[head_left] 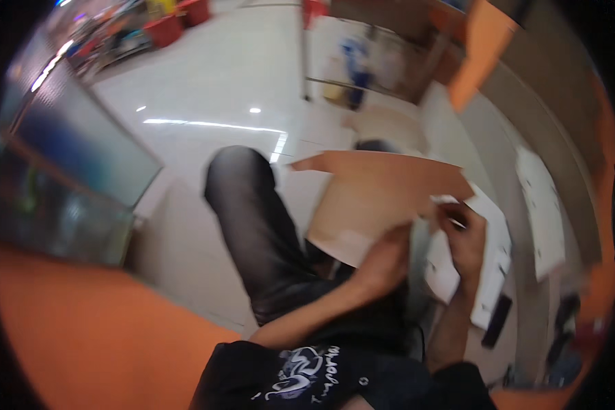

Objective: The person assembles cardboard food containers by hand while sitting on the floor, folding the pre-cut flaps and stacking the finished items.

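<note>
— Above your lap, just past your knee (242, 198), you have a flat brown cardboard sheet (383, 195). Your left hand (383, 263) is clamped on its lower edge; your right hand (461, 236) is closed over its right edge, where something small and white shows, too blurred to name.

— How will it handle?

— Light and fairly stiff, I judge, but it will bow or crease if you hold it by one corner. Keep your hands apart on two edges, as they are.

— What can't you make out?

— Motion blur smears everything. Your right hand hides part of the white sheets (488, 263) on the counter, a dark flat object (497, 320) beside them is unclear, and the sheet's underside is hidden.
</note>
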